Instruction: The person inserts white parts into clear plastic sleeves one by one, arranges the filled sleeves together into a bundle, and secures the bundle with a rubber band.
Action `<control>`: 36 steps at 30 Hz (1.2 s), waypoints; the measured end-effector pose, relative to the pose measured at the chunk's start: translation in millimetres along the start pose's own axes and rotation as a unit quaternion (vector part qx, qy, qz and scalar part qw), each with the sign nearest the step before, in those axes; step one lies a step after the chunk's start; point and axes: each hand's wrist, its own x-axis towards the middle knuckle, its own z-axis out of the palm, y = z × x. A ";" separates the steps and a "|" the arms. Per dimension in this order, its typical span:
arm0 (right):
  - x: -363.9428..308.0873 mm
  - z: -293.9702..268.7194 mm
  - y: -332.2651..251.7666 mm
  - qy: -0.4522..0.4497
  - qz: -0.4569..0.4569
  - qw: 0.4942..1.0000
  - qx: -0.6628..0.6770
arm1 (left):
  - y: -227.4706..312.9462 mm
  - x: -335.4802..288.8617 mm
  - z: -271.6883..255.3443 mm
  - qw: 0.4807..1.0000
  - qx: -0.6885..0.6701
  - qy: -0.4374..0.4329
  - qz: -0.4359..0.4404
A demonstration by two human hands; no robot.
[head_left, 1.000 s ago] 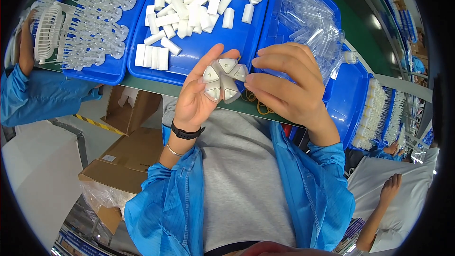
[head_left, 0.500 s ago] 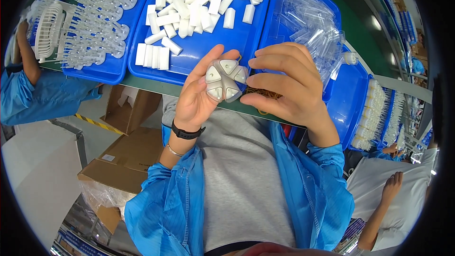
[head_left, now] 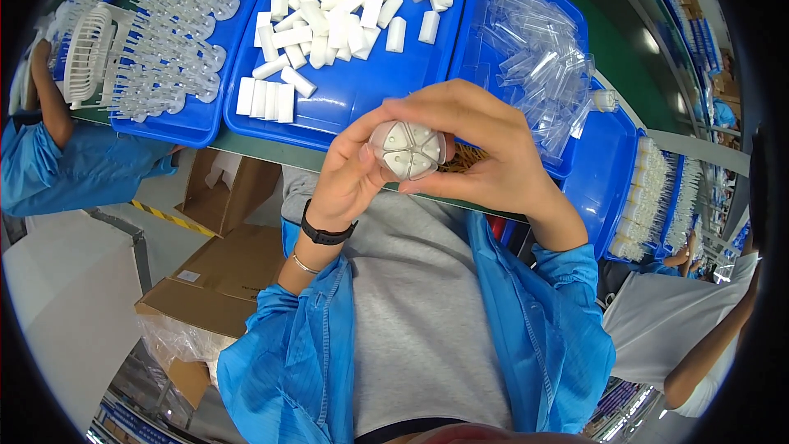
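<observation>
The left hand (head_left: pixel 349 177) and right hand (head_left: pixel 497 136) together grip a round cluster of white wedges (head_left: pixel 409 150), the wedge tips meeting at its centre. Beyond them on the green tabletop (head_left: pixel 618 29), a middle blue tray (head_left: pixel 362 90) holds heaped white blocks (head_left: pixel 341 8), with a short row near its lower left corner. Clear plastic pieces (head_left: pixel 538 53) lie piled to the right, spiky white parts (head_left: pixel 168 66) to the left

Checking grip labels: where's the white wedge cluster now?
Head view, centre: the white wedge cluster is held between left hand and right hand, by the blue tray of white blocks.
</observation>
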 end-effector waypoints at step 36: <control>-69.7 -14.8 23.4 -0.155 0.120 0.934 -0.299 | 0.2 1.9 -15.4 0.977 -0.190 -0.091 0.036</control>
